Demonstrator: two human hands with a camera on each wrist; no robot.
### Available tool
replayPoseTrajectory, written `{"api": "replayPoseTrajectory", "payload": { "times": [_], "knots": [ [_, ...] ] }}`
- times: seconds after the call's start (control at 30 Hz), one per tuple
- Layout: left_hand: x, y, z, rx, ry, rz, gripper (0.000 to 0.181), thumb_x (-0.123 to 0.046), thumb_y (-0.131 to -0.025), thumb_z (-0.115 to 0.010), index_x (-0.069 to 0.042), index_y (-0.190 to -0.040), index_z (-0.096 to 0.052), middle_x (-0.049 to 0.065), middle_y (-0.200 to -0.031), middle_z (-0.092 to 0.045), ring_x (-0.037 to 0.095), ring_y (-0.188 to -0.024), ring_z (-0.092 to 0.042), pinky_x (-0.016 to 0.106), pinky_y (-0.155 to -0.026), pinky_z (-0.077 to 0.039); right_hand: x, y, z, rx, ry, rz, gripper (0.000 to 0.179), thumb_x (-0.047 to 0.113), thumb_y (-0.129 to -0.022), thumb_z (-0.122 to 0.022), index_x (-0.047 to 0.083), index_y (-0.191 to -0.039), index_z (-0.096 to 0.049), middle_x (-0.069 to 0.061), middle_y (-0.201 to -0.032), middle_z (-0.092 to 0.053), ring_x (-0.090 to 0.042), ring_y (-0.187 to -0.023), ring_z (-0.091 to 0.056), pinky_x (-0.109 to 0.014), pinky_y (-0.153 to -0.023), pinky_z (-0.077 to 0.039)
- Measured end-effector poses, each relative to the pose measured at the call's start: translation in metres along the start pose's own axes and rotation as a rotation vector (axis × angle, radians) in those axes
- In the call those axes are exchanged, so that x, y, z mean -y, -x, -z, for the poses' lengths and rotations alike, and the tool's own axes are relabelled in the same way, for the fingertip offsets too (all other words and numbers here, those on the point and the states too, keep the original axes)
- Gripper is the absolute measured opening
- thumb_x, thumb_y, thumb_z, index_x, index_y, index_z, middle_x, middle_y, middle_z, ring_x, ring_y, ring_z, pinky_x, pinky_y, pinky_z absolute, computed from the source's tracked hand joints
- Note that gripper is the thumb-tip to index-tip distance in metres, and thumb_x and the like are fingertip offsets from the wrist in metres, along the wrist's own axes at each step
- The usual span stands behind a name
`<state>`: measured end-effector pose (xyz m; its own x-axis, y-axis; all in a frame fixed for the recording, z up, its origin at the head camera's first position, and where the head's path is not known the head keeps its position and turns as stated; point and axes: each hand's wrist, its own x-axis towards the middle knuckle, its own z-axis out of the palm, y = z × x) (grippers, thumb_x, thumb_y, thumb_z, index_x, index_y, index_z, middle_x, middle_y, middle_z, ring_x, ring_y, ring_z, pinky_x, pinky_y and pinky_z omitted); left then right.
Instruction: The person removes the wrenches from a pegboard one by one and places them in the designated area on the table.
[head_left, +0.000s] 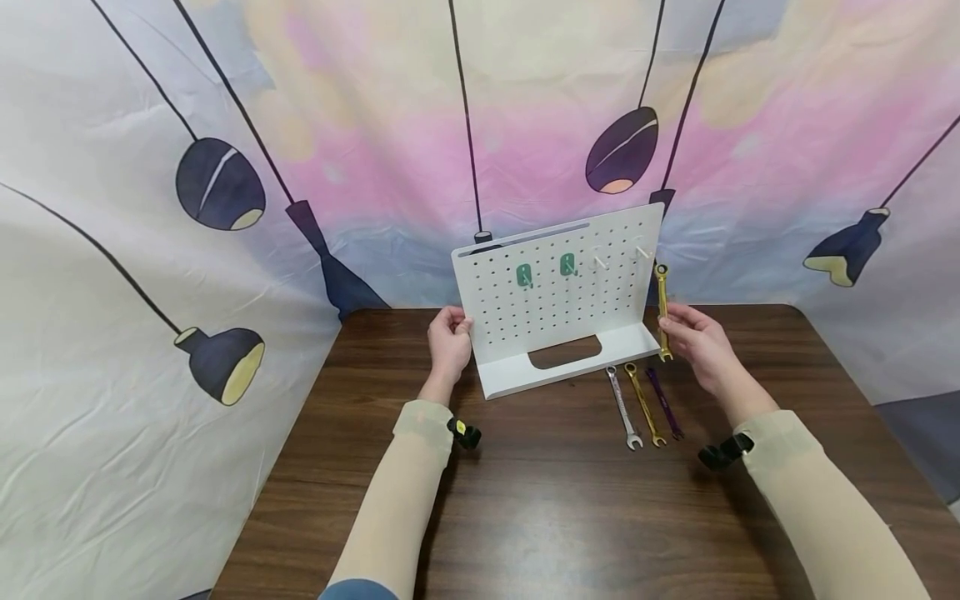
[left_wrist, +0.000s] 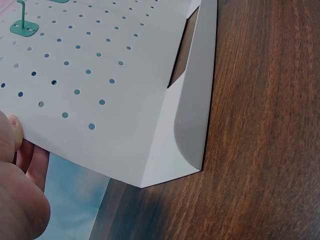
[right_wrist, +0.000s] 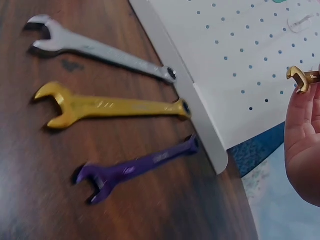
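Observation:
My left hand (head_left: 450, 343) grips the left edge of a white pegboard (head_left: 495, 296), thumb on its front face and fingers behind. At the board's right edge, my right hand (head_left: 703, 348) holds a gold combination wrench (head_left: 663, 302) upright, its open-ended jaw pointing down. Three more wrenches lie side by side in front of the board's right part: a silver wrench (head_left: 622, 404), a gold wrench (head_left: 643, 400) and a purple wrench (head_left: 664, 402). In the right wrist view, the held wrench (right_wrist: 299, 78) shows only its open end beside the fingers.
Two green hooks, a left one (head_left: 524, 276) and a right one (head_left: 567, 265), sit on the pegboard. Two clear hooks, one nearer (head_left: 598, 258) and one farther right (head_left: 641, 250), are beside them. A brown wooden table (head_left: 540, 500) meets a painted cloth backdrop (head_left: 390, 150) behind.

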<state>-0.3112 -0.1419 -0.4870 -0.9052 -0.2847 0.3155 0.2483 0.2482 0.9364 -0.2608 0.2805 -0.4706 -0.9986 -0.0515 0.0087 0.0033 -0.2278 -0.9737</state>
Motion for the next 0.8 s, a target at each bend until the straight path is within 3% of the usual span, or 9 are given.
{"api": "replayPoseTrajectory", "payload": {
  "times": [0.23, 0.47, 0.8],
  "knots": [
    [0.0, 0.0, -0.001, -0.001, -0.005, -0.01, 0.005, 0.005, -0.1, -0.069, 0.003, -0.096, -0.065, 0.004, -0.086, -0.059, 0.017, -0.08, -0.054, 0.026, -0.071, -0.045, -0.013, 0.017, 0.015, 0.036, 0.048, -0.023, 0.021, 0.005, -0.106, -0.066, 0.023, -0.117, -0.071, 0.012, -0.103, -0.071, -0.004, -0.096, -0.067, -0.022, -0.081, -0.054],
    [0.0, 0.0, -0.002, 0.0, -0.007, -0.008, 0.006, 0.005, -0.1, -0.068, 0.002, -0.097, -0.065, 0.004, -0.087, -0.059, 0.018, -0.081, -0.054, 0.027, -0.072, -0.045, -0.025, 0.032, 0.031, 0.048, 0.166, -0.084, 0.019, 0.009, -0.106, -0.067, 0.019, -0.123, -0.064, 0.013, -0.106, -0.07, -0.004, -0.096, -0.067, -0.023, -0.079, -0.057],
    [0.0, 0.0, -0.001, -0.002, 0.007, -0.003, 0.006, 0.005, -0.1, -0.068, 0.002, -0.096, -0.065, 0.004, -0.086, -0.059, 0.017, -0.079, -0.053, 0.025, -0.07, -0.044, -0.035, 0.051, 0.046, 0.07, 0.398, -0.134, 0.04, 0.013, -0.108, -0.065, -0.005, -0.141, -0.051, 0.015, -0.108, -0.067, -0.002, -0.095, -0.066, -0.025, -0.081, -0.059]
  ]
}}
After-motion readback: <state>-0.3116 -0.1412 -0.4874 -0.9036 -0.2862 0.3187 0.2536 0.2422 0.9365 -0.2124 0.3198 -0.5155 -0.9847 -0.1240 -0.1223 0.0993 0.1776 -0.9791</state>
